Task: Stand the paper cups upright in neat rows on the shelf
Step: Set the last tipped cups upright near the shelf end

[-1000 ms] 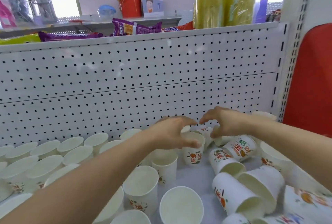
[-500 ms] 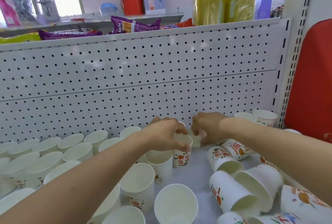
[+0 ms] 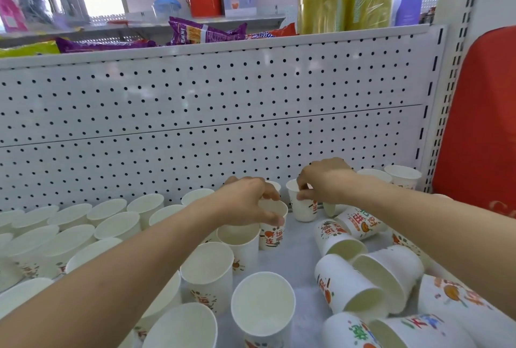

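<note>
Near the back edge of the shelf (image 3: 300,262) the hands work apart, the left hand (image 3: 248,199) gripping one upright paper cup (image 3: 272,233) by its rim and the right hand (image 3: 325,183) pinching the rim of a second cup (image 3: 303,209), seemingly to extend the standing rows (image 3: 117,224) while tipped cups (image 3: 346,289) crowd the right edge.

Reaching fwd w/ both bare arms. Gripping near cup (image 3: 272,237) at rim from above w/ L hand (image 3: 248,202), curled over it. Pinching far cup (image 3: 303,212) rim w/ R hand (image 3: 324,183).
</note>
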A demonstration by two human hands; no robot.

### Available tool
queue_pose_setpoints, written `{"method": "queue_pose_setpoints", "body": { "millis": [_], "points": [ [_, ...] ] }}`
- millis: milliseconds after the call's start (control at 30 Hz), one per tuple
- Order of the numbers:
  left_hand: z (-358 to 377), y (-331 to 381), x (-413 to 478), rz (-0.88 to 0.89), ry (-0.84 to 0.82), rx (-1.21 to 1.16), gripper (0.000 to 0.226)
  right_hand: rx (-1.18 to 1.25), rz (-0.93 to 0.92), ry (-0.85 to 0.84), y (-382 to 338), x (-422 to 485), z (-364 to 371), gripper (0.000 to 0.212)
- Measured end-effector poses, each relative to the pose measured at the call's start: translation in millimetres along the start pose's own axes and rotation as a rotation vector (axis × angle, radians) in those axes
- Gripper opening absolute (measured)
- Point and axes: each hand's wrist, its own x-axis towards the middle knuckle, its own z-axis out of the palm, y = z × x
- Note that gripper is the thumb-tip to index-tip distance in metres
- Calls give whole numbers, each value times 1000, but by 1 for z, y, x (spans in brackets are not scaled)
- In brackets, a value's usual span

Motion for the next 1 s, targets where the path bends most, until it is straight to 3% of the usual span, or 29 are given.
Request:
{"method": "queue_pose_setpoints", "body": {
  "millis": [133,333,500,633,733,867,1000],
  "points": [
    [1,2,-1,-16,12,14,58,36,47,38,-8,3,-1,35],
    [0,6,-3,-39,10,26,57,355,196,17,-14,10,0,49],
    [-7,13,-15,-53,18,-33,55,565,236,88,-7,-6,-9,44],
    [-18,33,-45,-10,74,-164,47,766,133,108,1,-53,-29,29],
    [-21,55,-74,61,91,-167,51,749,18,63,4,-95,-41,17],
    [-17,86,-115,150,92,-207,52,622,-95,-12,5,-149,-48,21],
    [-1,109,-156,240,63,-281,54,641,-185,-38,4,-190,-43,31]
  ]
}}
